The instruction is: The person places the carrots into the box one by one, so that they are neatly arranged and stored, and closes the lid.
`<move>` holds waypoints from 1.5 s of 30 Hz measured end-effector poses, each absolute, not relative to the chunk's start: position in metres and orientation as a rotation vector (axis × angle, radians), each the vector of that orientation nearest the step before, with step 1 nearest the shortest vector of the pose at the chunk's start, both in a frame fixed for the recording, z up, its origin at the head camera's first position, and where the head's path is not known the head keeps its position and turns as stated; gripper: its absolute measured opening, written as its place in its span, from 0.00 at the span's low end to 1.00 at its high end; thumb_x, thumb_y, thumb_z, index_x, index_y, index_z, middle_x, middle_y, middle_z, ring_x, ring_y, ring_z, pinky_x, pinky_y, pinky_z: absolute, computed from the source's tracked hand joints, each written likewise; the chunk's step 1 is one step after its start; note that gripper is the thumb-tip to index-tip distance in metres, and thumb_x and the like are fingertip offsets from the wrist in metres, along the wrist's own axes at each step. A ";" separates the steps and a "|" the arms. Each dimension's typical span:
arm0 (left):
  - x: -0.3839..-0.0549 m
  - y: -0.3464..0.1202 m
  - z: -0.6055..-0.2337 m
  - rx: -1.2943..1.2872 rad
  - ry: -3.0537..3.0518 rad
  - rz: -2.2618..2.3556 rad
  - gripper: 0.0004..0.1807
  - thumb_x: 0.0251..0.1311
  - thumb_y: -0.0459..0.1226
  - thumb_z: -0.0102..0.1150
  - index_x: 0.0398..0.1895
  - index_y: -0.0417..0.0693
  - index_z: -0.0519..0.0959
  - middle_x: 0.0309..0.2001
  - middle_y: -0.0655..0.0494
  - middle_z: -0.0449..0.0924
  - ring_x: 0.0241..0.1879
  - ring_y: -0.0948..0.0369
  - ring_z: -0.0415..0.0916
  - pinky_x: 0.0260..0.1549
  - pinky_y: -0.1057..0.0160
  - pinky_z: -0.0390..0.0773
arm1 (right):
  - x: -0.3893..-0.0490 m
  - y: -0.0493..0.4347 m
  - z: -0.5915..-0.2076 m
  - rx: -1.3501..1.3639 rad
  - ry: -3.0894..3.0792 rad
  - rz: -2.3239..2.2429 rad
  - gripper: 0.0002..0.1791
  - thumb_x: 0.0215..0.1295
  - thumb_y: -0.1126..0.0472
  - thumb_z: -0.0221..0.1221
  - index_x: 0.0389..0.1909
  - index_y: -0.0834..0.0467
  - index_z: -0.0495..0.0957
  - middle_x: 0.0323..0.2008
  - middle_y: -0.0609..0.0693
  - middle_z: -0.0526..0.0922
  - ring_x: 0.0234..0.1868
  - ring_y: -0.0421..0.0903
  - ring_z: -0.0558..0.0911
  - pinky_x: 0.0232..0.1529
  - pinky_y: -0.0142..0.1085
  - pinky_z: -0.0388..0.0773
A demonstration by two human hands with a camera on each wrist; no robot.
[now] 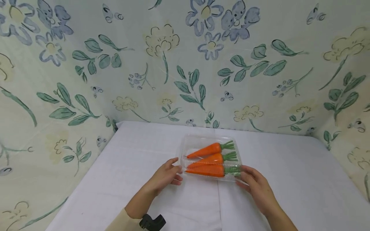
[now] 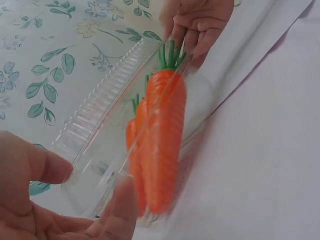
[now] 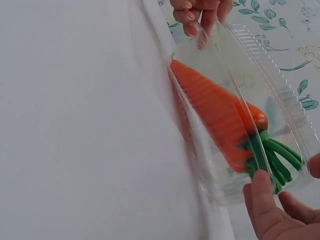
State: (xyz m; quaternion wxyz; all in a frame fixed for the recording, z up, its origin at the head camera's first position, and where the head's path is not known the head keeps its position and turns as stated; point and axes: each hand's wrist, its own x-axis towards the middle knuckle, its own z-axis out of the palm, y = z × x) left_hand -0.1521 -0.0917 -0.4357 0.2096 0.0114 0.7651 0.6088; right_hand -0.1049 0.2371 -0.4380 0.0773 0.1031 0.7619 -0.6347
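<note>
A clear plastic container (image 1: pixel 190 141) with three orange carrots (image 1: pixel 209 170) inside sits between my two hands. Green tops of the carrots point toward my right hand, their tips toward my left. My left hand (image 1: pixel 167 175) holds the container's left end; in the left wrist view its thumb and fingers (image 2: pixel 125 205) lie on either side of the clear wall. At the opposite end my right hand (image 1: pixel 257 186) grips the near right corner, with fingers (image 3: pixel 262 192) against the plastic beside the green tops. Whether the container touches the table is hard to tell.
White cloth (image 1: pixel 138 144) covers the table, with a crease running toward me. Behind it and at both sides hangs a floral curtain (image 1: pixel 162 70). A black device (image 1: pixel 152 222) is strapped near my left wrist.
</note>
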 end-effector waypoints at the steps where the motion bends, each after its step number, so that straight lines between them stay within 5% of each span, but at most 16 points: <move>1: -0.155 -0.088 -0.438 0.004 2.124 1.725 0.38 0.72 0.45 0.52 0.79 0.41 0.55 0.50 0.39 0.80 0.34 0.58 0.84 0.39 0.61 0.89 | -0.109 0.234 -0.440 0.337 2.276 -1.942 0.32 0.82 0.51 0.47 0.75 0.67 0.55 0.73 0.66 0.64 0.57 0.35 0.82 0.57 0.30 0.83; 5: -0.165 -0.073 -0.445 -0.064 2.100 1.843 0.38 0.73 0.44 0.49 0.81 0.44 0.51 0.52 0.38 0.79 0.35 0.59 0.83 0.38 0.63 0.88 | -0.123 0.223 -0.448 0.504 2.267 -2.113 0.31 0.80 0.48 0.48 0.72 0.67 0.60 0.69 0.63 0.69 0.48 0.26 0.82 0.55 0.26 0.82; 10: -0.172 -0.059 -0.450 -0.116 2.028 1.987 0.37 0.73 0.40 0.44 0.82 0.44 0.48 0.47 0.38 0.82 0.30 0.62 0.81 0.35 0.65 0.88 | -0.131 0.211 -0.460 0.681 2.227 -2.321 0.31 0.77 0.45 0.54 0.65 0.67 0.68 0.56 0.51 0.79 0.46 0.27 0.85 0.52 0.25 0.83; 20: -0.174 -0.052 -0.458 -0.138 1.953 2.127 0.36 0.71 0.36 0.39 0.82 0.43 0.49 0.34 0.48 0.86 0.26 0.64 0.81 0.32 0.66 0.87 | -0.131 0.200 -0.468 0.728 2.254 -2.459 0.28 0.76 0.48 0.57 0.63 0.67 0.73 0.38 0.32 0.85 0.44 0.27 0.85 0.48 0.23 0.84; 29: -0.172 -0.050 -0.468 -0.138 1.985 2.143 0.37 0.68 0.34 0.37 0.82 0.46 0.51 0.28 0.53 0.83 0.24 0.64 0.80 0.29 0.66 0.86 | -0.130 0.201 -0.470 0.712 2.291 -2.203 0.27 0.81 0.47 0.45 0.76 0.49 0.66 0.55 0.42 0.77 0.47 0.37 0.80 0.41 0.24 0.81; 36: -0.174 -0.053 -0.470 -0.087 1.981 2.142 0.36 0.70 0.33 0.37 0.82 0.45 0.51 0.27 0.55 0.83 0.24 0.65 0.80 0.30 0.67 0.86 | -0.131 0.204 -0.467 0.633 1.979 -2.413 0.26 0.81 0.58 0.45 0.76 0.49 0.61 0.39 0.41 0.77 0.42 0.36 0.78 0.45 0.25 0.81; 45: -0.177 -0.060 -0.470 -0.032 1.930 2.145 0.35 0.72 0.33 0.38 0.82 0.46 0.50 0.28 0.55 0.82 0.25 0.65 0.79 0.29 0.68 0.86 | -0.132 0.205 -0.471 0.577 1.840 -2.537 0.20 0.80 0.60 0.49 0.68 0.52 0.59 0.35 0.42 0.79 0.38 0.37 0.80 0.42 0.26 0.83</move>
